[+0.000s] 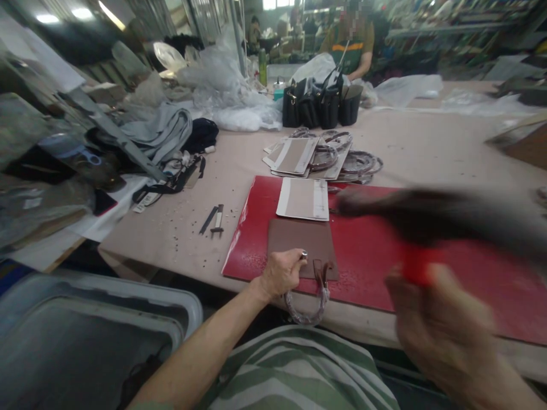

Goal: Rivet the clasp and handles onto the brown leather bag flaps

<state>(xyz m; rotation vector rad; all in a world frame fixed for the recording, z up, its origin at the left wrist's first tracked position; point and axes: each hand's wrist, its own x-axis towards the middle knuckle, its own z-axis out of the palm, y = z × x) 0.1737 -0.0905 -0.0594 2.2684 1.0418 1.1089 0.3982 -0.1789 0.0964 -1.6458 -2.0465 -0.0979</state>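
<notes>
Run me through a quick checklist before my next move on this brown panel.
1. Panel backing: ok; the brown panel lies on the red mat.
2. Left-hand grip: ok; the left hand holds a small metal piece over the panel.
3. Metal piece's lower end on its spot: cannot tell; hidden by the hand.
4. Right-hand grip: ok; the right hand holds the red grip of a hammer-like tool.
5. Tool's aim: cannot tell; it is blurred.
6. Wrapped handle fully on the mat: not ok; its loop hangs past the near edge.
</notes>
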